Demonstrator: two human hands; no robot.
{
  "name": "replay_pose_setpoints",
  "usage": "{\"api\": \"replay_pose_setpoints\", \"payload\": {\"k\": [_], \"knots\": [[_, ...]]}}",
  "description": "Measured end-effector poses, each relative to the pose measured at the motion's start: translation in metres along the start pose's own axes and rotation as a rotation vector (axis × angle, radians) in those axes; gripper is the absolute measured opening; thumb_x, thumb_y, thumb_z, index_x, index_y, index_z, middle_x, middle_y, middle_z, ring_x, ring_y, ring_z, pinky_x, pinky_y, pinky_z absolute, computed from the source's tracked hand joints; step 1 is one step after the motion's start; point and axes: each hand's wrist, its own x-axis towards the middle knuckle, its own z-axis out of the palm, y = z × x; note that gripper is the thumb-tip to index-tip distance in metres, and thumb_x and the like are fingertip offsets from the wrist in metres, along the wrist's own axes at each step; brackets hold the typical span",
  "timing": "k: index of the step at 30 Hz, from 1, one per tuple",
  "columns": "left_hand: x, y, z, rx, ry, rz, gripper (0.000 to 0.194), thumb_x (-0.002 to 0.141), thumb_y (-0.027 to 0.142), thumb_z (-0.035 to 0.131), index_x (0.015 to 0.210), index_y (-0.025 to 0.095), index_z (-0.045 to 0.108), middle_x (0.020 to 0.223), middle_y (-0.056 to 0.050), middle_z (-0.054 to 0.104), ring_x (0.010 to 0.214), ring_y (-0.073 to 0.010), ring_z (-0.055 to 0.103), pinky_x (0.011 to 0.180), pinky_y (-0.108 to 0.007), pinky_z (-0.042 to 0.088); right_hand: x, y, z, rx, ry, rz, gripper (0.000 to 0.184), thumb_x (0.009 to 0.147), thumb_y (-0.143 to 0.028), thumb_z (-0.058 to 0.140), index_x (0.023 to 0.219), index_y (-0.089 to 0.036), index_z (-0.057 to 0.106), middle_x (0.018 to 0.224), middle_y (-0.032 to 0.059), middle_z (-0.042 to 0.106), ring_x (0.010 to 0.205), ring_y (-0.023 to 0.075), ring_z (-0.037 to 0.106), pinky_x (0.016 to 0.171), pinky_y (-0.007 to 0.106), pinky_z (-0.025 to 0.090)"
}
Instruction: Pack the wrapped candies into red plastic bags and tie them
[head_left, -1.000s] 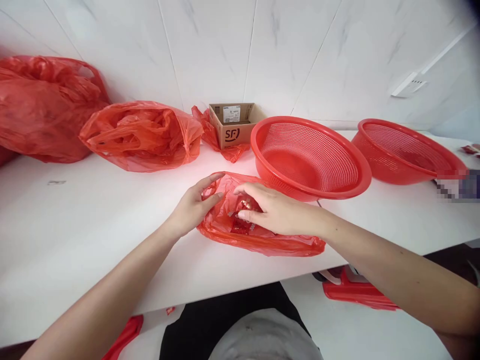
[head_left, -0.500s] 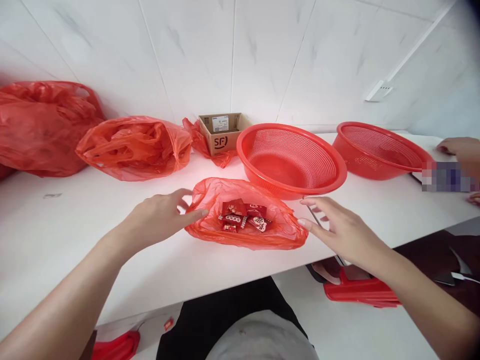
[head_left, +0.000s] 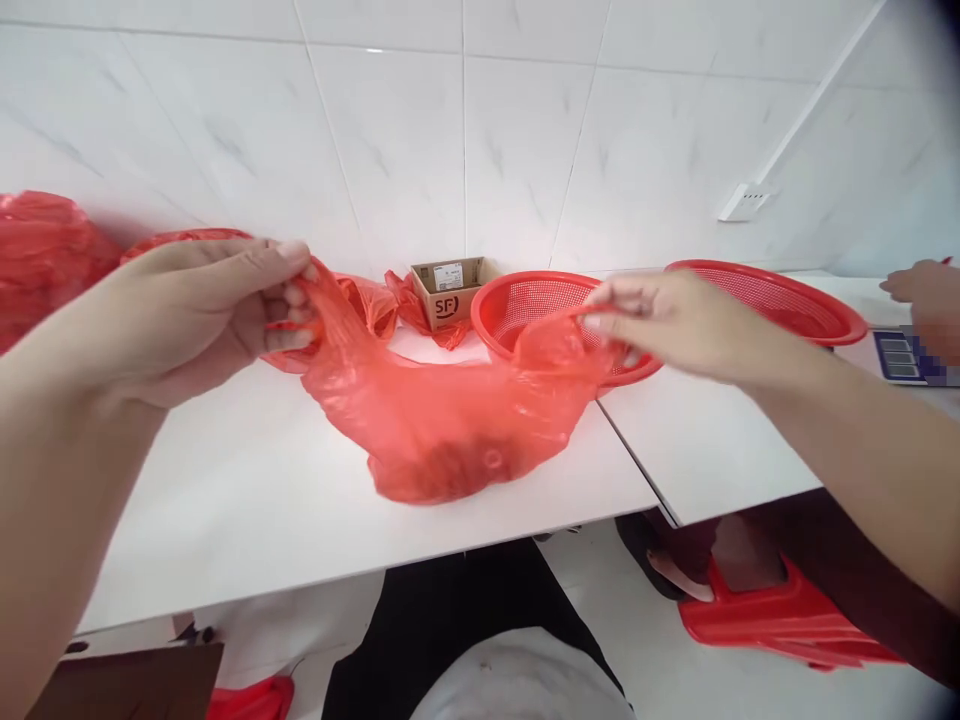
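A thin red plastic bag [head_left: 450,410] is stretched between my two hands above the white table's front part. My left hand [head_left: 217,300] is closed on its left handle, thumb and fingers pinching the film. On the other side my right hand [head_left: 652,315] pinches the right handle. Dark packets [head_left: 457,462] show faintly through the film at the sagging bottom; their print is blurred. The bag's mouth is pulled wide, and its near side hides the inside. Behind my right hand stands a red plastic colander [head_left: 487,305], partly covered by the bag.
A small cardboard box [head_left: 450,305] stands by the tiled wall. More red bags [head_left: 45,260] lie at the left. A second colander [head_left: 780,300] is at the right, near another person's hand [head_left: 919,290]. Below the table edge is a red plastic stool [head_left: 780,620].
Both hands went from resting open at the bag's rim to gripping its handles. They raised and spread the bag, and the packets inside are now seen only through the film.
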Motion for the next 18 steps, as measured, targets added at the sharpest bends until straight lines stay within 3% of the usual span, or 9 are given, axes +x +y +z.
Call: {"api": "replay_pose_setpoints", "payload": {"k": [3, 5, 8, 12, 15, 18], "knots": [[-0.004, 0.009, 0.002, -0.014, 0.021, 0.095, 0.056, 0.093, 0.049, 0.044, 0.131, 0.009, 0.056, 0.115, -0.004, 0.068, 0.13, -0.0451, 0.042, 0.095, -0.054, 0.039, 0.013, -0.02, -0.005, 0.006, 0.092, -0.068, 0.011, 0.088, -0.016, 0.058, 0.096, -0.017, 0.066, 0.078, 0.001, 0.067, 0.065, 0.0091, 0.063, 0.062, 0.026, 0.051], [-0.009, 0.011, -0.001, -0.035, -0.012, 0.117, 0.057, 0.093, 0.049, 0.046, 0.132, 0.008, 0.056, 0.124, -0.005, 0.066, 0.129, -0.0445, 0.043, 0.096, -0.053, 0.039, 0.017, -0.031, -0.011, -0.043, 0.022, -0.067, 0.014, 0.087, -0.018, 0.06, 0.098, -0.016, 0.068, 0.087, 0.0019, 0.068, 0.075, 0.0117, 0.066, 0.066, 0.027, 0.052], [-0.016, 0.015, -0.004, -0.074, -0.088, 0.082, 0.053, 0.094, 0.048, 0.046, 0.126, 0.008, 0.061, 0.123, -0.007, 0.068, 0.122, -0.0425, 0.051, 0.093, -0.054, 0.042, 0.02, -0.045, -0.02, -0.103, -0.104, -0.03, 0.021, 0.09, -0.025, 0.056, 0.101, -0.013, 0.068, 0.09, 0.0014, 0.068, 0.082, 0.0138, 0.066, 0.066, 0.028, 0.048], [-0.024, 0.025, 0.005, -0.218, -0.065, 0.111, 0.046, 0.099, 0.042, 0.039, 0.13, 0.013, 0.058, 0.124, -0.003, 0.066, 0.129, -0.0364, 0.048, 0.096, -0.048, 0.042, 0.026, -0.065, -0.023, -0.049, -0.181, -0.102, 0.015, 0.089, -0.016, 0.057, 0.099, -0.012, 0.068, 0.082, -0.0008, 0.066, 0.08, 0.0135, 0.067, 0.063, 0.025, 0.047], [-0.026, 0.031, 0.027, -0.376, -0.23, 0.131, 0.042, 0.099, 0.04, 0.041, 0.136, 0.024, 0.052, 0.125, -0.003, 0.065, 0.126, -0.0316, 0.052, 0.092, -0.042, 0.049, 0.033, -0.08, -0.015, 0.047, -0.236, -0.185, 0.01, 0.083, -0.01, 0.064, 0.092, -0.014, 0.066, 0.075, -0.0013, 0.063, 0.073, 0.0131, 0.068, 0.06, 0.021, 0.05], [-0.025, 0.035, 0.051, -0.447, -0.473, 0.096, 0.042, 0.093, 0.039, 0.055, 0.133, 0.029, 0.051, 0.11, -0.006, 0.067, 0.101, -0.024, 0.064, 0.083, -0.037, 0.052, 0.034, -0.099, 0.0, 0.157, -0.282, -0.269, 0.018, 0.076, -0.008, 0.072, 0.087, -0.016, 0.061, 0.077, 0.001, 0.065, 0.068, 0.0143, 0.067, 0.055, 0.022, 0.052]]}}
